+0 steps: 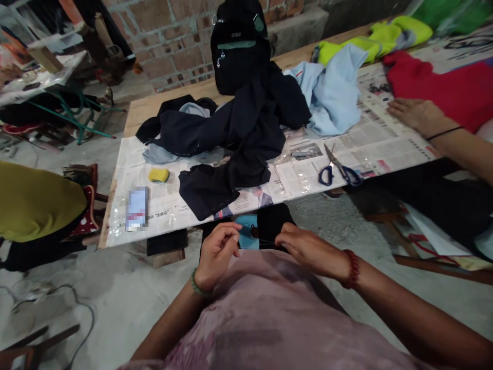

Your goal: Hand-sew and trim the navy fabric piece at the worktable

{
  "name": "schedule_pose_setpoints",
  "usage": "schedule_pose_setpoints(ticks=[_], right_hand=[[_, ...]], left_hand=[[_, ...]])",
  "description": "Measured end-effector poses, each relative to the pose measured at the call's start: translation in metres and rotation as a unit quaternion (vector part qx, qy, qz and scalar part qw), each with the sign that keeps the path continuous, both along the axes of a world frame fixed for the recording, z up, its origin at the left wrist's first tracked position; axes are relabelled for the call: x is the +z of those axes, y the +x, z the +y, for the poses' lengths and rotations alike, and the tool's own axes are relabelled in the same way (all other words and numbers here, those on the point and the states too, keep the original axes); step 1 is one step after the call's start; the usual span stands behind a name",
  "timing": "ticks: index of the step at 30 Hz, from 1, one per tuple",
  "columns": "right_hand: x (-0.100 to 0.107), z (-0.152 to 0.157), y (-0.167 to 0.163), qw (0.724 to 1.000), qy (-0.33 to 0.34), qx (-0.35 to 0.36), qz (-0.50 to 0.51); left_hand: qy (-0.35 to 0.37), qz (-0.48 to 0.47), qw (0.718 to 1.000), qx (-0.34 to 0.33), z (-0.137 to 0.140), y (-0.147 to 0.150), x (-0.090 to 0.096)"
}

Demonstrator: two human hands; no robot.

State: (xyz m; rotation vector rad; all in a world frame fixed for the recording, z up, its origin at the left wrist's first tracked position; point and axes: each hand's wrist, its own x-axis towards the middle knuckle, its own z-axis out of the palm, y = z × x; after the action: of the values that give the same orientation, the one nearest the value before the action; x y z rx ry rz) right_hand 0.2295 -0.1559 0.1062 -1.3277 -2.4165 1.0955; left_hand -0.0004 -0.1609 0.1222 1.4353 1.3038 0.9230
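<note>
We find a fine thread [266, 242] between the hands, below the worktop's [135, 114] near edge; the right hand [310, 251] has fingers pinched shut, apparently on it; the left hand [219, 252] has fingers curled, hold uncertain; we judge light, even tension best; soft dark cloth [250, 121] lies crumpled mid-worktop, looped scissors [338, 163] parted near that edge.

Black backpack [242, 61] against brick wall [177, 49], sponge [158, 174] near phone [136, 208]

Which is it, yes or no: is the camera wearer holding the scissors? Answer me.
No; the scissors lie on the newspaper, apart from the wearer's left hand and right hand.
</note>
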Motion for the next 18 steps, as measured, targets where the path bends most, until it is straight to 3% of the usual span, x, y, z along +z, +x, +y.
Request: schedule_pose_setpoints(ticks=[5, 9, 13, 18], right_hand=[[0.049, 0.007, 0.003, 0.997, 0.059, 0.030, 0.046], [0.090, 0.026, -0.011, 0.986, 0.146, 0.050, 0.063], [0.136, 0.045, -0.028, 0.961, 0.263, 0.063, 0.060], [0.196, 0.059, -0.047, 0.914, 0.398, 0.069, 0.023]], left_hand=[[-0.016, -0.025, 0.999, 0.035, -0.007, -0.018, 0.026], [0.027, -0.038, 0.996, 0.073, -0.009, -0.036, 0.065], [0.090, -0.032, 0.990, 0.103, -0.003, -0.052, 0.109], [0.118, -0.039, 0.987, 0.106, 0.009, -0.065, 0.156]])
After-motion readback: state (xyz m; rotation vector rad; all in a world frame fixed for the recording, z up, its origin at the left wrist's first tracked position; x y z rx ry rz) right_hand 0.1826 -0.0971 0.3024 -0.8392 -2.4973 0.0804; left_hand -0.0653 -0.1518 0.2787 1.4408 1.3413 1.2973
